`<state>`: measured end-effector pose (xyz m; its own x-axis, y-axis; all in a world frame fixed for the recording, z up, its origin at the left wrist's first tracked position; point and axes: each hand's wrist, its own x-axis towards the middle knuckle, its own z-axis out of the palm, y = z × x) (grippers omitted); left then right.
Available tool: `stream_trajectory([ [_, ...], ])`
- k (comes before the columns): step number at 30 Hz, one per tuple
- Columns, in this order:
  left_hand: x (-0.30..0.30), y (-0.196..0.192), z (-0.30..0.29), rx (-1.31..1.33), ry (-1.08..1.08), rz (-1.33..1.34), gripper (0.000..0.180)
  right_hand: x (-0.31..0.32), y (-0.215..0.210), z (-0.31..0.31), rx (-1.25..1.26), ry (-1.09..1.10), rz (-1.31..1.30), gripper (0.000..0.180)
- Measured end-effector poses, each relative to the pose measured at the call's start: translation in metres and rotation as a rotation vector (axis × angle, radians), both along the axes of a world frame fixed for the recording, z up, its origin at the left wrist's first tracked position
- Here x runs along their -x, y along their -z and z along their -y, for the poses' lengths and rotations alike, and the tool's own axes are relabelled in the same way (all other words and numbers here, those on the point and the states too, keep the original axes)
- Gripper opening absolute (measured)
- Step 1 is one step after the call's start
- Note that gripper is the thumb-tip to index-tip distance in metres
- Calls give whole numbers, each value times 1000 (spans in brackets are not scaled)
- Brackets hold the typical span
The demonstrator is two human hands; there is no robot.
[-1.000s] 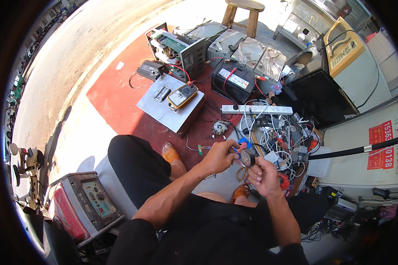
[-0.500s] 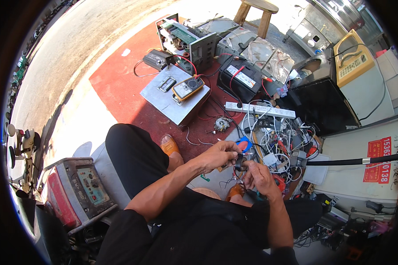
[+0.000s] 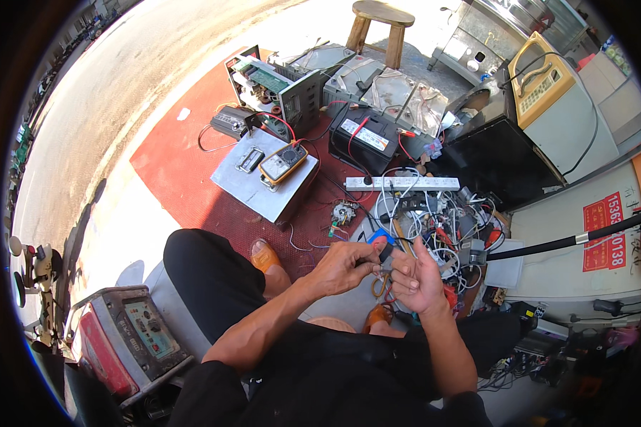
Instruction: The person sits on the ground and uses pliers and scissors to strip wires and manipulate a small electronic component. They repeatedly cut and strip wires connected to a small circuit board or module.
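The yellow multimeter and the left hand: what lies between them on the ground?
In the head view, between yellow multimeter and left hand: grey metal box's edge, red mat, loose thin wires.

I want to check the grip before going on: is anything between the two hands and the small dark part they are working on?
Nothing visible is. The left hand and the right hand meet at the small dark part, fingertips on it, above the tangle of wires on the ground.
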<state>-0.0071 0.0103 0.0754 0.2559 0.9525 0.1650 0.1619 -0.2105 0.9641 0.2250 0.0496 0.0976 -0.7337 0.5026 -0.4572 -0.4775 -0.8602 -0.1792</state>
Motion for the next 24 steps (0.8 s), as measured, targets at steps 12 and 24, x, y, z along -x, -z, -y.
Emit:
stream_trajectory([
  [12,9,-1,-22,18,-222,-183,20,7,-18,14,-345,-20,-40,74],
  [24,31,12,-16,718,-63,499,22,-10,-6,13,-620,-526,614,85],
])
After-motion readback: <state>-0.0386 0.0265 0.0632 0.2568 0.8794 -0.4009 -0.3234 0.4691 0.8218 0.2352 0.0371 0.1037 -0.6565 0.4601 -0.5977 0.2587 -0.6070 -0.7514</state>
